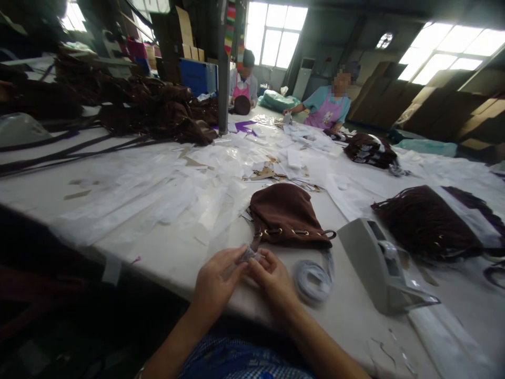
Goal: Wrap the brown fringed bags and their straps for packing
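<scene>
Clear scrap [249,255]: pinched up between both sets of fingertips, just above the near edge of the desk [177,258], right in front of the brown pouch.
Left hand [215,287]: fingers closed narrow, thumb and forefinger nipping the scrap from the left.
Right hand [272,279]: curled tight too, gripping the same scrap from the right, fingertips meeting the left hand's.
Brown pouch [286,216]: lying flat just beyond the hands, metal eyelets along its near hem; a thin strap [256,242] runs down from it to the scrap.
White coil [313,279]: on the desk just right of the right hand.
Tape dispenser [379,263]: grey, further right, near the coil.
Fringed bag [426,223]: dark brown, behind the dispenser.
White strips [177,195]: scattered thick across the middle of the desk.
Co-workers: two people at the far end, one in a teal top [329,102], one in pink [244,79].
</scene>
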`<state>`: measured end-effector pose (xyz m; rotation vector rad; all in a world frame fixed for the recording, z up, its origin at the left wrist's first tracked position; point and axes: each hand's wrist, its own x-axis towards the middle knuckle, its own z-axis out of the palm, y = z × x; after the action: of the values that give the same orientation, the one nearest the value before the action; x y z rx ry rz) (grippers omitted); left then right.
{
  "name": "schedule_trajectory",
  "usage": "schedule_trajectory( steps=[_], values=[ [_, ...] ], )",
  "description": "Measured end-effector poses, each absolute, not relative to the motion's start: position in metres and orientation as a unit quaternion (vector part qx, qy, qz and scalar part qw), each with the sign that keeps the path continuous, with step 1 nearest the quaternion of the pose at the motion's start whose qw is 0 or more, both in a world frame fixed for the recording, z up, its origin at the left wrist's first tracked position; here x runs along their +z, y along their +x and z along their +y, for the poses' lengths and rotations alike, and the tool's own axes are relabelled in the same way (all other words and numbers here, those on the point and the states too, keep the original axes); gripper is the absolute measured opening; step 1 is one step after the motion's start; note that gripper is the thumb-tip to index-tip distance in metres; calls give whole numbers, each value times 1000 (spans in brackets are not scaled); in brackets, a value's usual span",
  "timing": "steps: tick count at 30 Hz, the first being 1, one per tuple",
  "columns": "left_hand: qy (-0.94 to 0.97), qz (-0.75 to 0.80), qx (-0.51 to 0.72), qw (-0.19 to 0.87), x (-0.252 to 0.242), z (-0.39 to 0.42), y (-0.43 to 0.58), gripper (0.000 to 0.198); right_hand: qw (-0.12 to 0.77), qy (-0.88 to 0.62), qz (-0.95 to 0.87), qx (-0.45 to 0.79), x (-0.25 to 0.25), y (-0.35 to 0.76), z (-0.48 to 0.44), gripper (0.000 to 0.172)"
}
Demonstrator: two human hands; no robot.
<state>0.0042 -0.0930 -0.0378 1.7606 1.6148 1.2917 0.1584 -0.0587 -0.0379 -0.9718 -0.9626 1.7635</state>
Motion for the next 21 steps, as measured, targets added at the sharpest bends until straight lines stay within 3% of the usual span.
schedule_trajectory(
  steps=[7,11,13,17,21],
  values=[
    [602,607,489,173,-52,-91,4,28,392,-419,-444,688,-37,155,-45,34],
    [570,614,496,230,-58,-87,-5,26,200,-378,-656,621,6,173,-15,27],
    [555,615,497,259,-59,-85,-8,26,140,-369,-737,549,37,180,10,24],
    [547,606,501,287,-60,-80,-8,22,226,-401,-830,315,76,173,98,29],
    [551,592,508,297,-63,-77,-5,20,82,-480,-870,80,65,149,210,24]
  ],
)
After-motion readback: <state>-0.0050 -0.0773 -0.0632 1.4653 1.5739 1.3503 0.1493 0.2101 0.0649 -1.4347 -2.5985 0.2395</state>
